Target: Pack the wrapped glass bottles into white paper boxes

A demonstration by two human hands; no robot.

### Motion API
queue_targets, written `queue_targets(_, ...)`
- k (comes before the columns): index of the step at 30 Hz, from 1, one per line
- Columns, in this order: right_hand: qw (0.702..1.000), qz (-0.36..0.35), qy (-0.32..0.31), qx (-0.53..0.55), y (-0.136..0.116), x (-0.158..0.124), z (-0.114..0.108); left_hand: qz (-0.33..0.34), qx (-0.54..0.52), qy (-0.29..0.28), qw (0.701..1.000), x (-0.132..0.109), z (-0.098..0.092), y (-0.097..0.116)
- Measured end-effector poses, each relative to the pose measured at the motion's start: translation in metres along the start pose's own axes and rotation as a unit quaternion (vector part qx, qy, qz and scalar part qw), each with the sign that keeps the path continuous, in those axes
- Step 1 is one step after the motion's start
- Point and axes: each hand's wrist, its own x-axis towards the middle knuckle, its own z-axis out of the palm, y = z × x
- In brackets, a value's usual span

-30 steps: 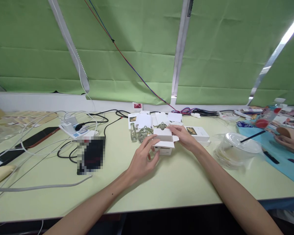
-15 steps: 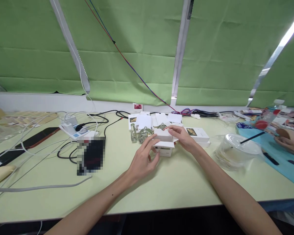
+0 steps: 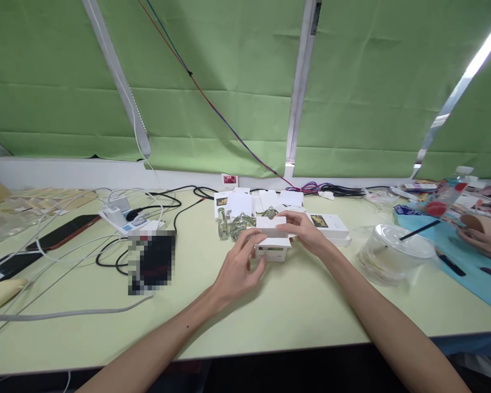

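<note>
A small white cardboard box [image 3: 273, 253] with a printed front stands on the table, its top flaps folded outward. My left hand [image 3: 241, 265] grips its left side, thumb at the front and fingers on the upper edge. At the upper right, my right hand [image 3: 303, 229] pinches a raised white flap or insert [image 3: 270, 225] at the top of the box; which of these it is I cannot tell. Just behind stand a round glass bottle [image 3: 242, 225] and a slim glass bottle [image 3: 222, 225]. What the box contains is hidden.
White boxes with a flower picture [image 3: 329, 225] lie to the right. A lidded plastic cup with a black straw [image 3: 396, 251] stands near my right forearm. Cables and a power strip [image 3: 125, 218] spread over the left. Another person's hand [image 3: 485, 243] is at the far right.
My right fingers have shifted slightly left and lower along the white piece at the box's top. My left hand keeps its hold, and the box stays almost in place.
</note>
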Motion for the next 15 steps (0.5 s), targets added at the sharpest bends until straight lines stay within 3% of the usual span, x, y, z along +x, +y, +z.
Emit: queue_targets(15, 1.0, -0.01, -0.02, -0.018, -0.0004, -0.0017, -0.001, 0.041, -0.002, 0.041, 0.998, 0.0024, 0.0, -0.0011)
